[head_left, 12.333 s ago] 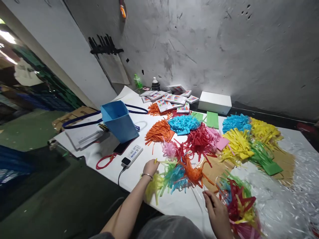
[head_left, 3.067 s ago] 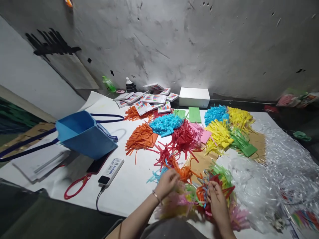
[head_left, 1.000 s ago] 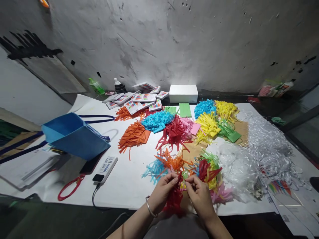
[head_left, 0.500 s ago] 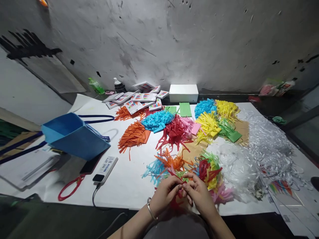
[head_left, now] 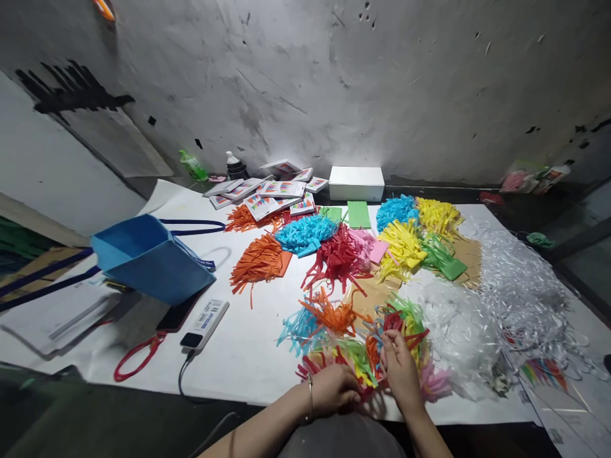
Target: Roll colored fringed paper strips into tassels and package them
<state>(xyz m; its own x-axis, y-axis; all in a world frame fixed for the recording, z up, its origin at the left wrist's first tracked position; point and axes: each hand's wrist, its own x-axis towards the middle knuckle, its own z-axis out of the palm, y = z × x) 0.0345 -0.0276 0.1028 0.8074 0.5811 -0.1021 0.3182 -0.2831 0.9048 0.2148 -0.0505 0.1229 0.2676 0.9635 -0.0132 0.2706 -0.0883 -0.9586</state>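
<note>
A: Take the dark red bunch of fringed paper strips (head_left: 337, 254), mid-counter (head_left: 260, 366), as our mark. What is nearest us?

B: The left hand (head_left: 337, 388), well in front of it at the near edge. Its fingers curl under beside a mixed heap of red, green and yellow strips (head_left: 356, 356); whether they grip anything, I cannot tell.

A: And the other?

B: The right hand (head_left: 400, 366) is in front of the mark and to its right, fingers bent, tips at a tangle of orange, blue, red and green strips (head_left: 413, 327). I cannot tell if they close on one.

A: What lies between hands and mark?

B: A loose orange bunch of strips (head_left: 334, 315), just in front of it, with light blue strips (head_left: 293, 331) to the left.

A: Farther out?

B: A see-through crinkled plastic heap (head_left: 463, 337) to its right; well to its left, a tilted, open-topped light blue bag (head_left: 153, 264). A fanned orange paper bunch (head_left: 258, 261) is nearer on that side.

A: Behind it?

B: A turquoise fringed bunch (head_left: 308, 232), behind and left, then flat printed white boxes (head_left: 281, 189). A plain white rectangular box (head_left: 357, 184) is farther back.
</note>
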